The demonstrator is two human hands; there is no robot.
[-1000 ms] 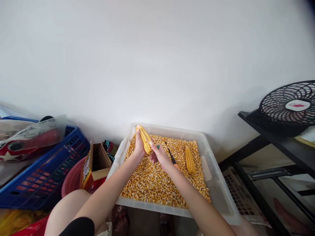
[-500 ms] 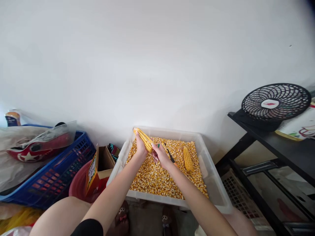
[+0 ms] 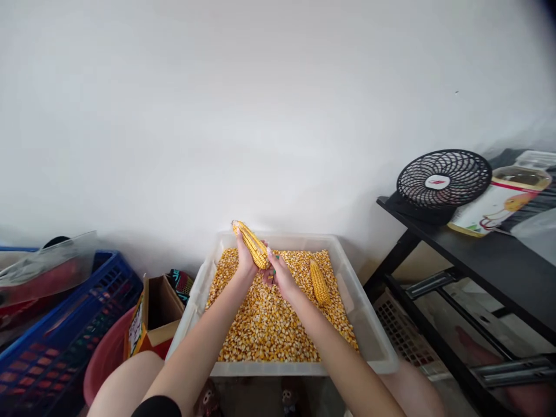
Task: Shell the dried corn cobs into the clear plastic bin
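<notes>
A yellow corn cob (image 3: 251, 243) is tilted over a bin of loose kernels, a bare groove running along its length. My left hand (image 3: 245, 259) is closed around it from the left, thumb along its side. At the cob's lower end is my right hand (image 3: 281, 275), its thumb against the cob and its fingers curled. A small green thing (image 3: 277, 265) shows among those fingers; most of it is hidden, so its kind is unclear. Another corn cob (image 3: 319, 282) lies on the loose kernels (image 3: 264, 330) to the right.
A translucent plastic bin (image 3: 278, 368) holds the kernels. Left of it are an open cardboard box (image 3: 161, 313), a red basin (image 3: 104, 353) and a blue basket (image 3: 56, 330). On the right, a black table (image 3: 499, 260) carries a fan (image 3: 443, 179) and a labelled container (image 3: 499, 200).
The view has swung to the right. The dark, thin object with an orange end near my right wrist no longer shows. Both hands stay at the cob, which is turned slightly.
</notes>
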